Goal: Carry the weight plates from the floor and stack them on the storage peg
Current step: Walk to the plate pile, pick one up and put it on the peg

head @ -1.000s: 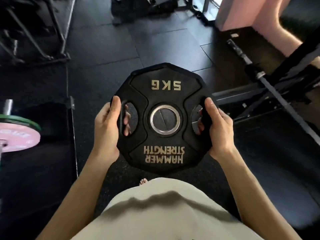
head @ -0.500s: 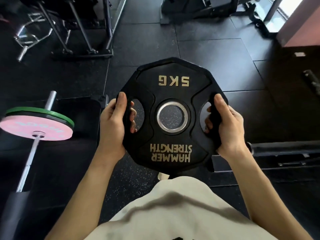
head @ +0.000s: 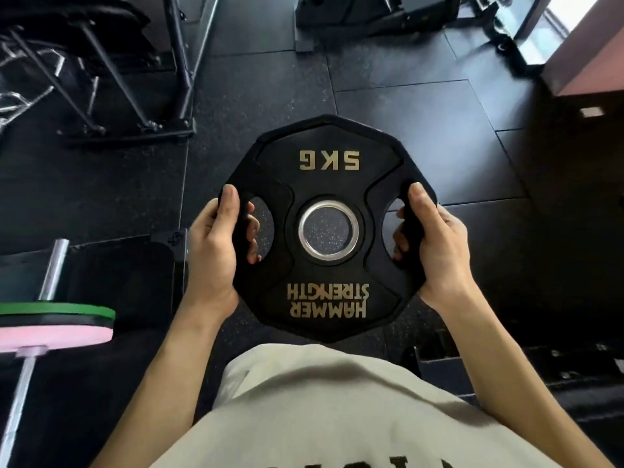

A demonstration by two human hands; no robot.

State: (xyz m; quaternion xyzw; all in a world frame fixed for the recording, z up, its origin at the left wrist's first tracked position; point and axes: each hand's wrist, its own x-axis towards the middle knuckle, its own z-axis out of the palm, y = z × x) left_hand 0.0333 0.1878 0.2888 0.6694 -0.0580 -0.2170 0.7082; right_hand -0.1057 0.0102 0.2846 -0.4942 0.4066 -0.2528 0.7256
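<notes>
Black weight plate (head: 329, 228), many-sided, marked "5KG" and "HAMMER STRENGTH" in gold lettering that reads upside down from the head view, with a steel-ringed centre hole showing speckled floor through it. Held flat and off the ground in front of the torso, above the dark rubber floor (head: 422, 130). Gripped at its left edge by the left hand (head: 216, 251), thumb laid on the top face, fingers curled up through the left handle slot. Gripped the same way at its right edge by the right hand (head: 435, 241), fingertips showing in the right slot. Hands well apart, one to each side of the plate. Beige shirt (head: 320, 410) just below. Lower left, a barbell (head: 50, 265) loaded with a green plate (head: 57, 310) and a pink plate (head: 50, 336). Upper left, black metal frame legs (head: 141, 79). Far right, a pink-topped box (head: 591, 72)
</notes>
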